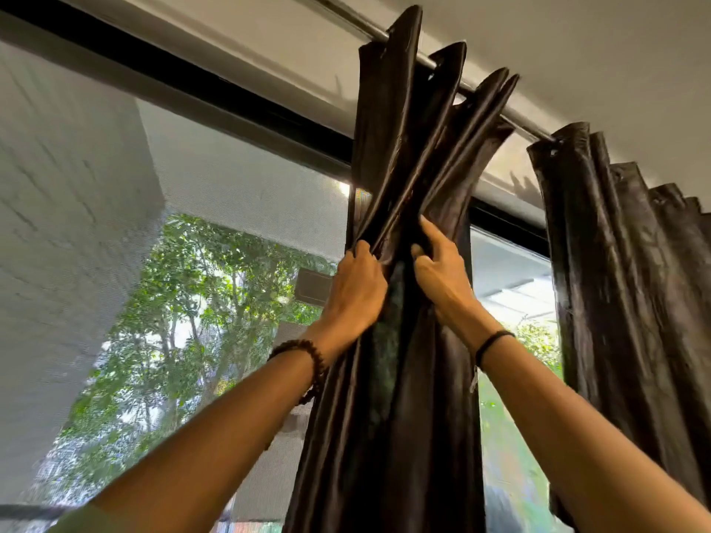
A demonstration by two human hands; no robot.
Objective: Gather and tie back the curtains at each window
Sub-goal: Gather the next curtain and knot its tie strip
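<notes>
A dark brown satin curtain (408, 155) hangs bunched into folds from a metal rod (515, 119) near the ceiling. My left hand (358, 290) grips the folds on the curtain's left side, fingers curled into the cloth. Beside it, my right hand (438, 267) pinches a fold on the right side, thumb and fingers tucked into the fabric. Both arms reach up from below. A second dark brown curtain (623, 263) hangs at the right on the same rod, a narrow gap of window between the two.
A large window (215, 209) with a black frame and a mesh screen fills the left, with green trees and a white wall outside. The white ceiling is close above the rod.
</notes>
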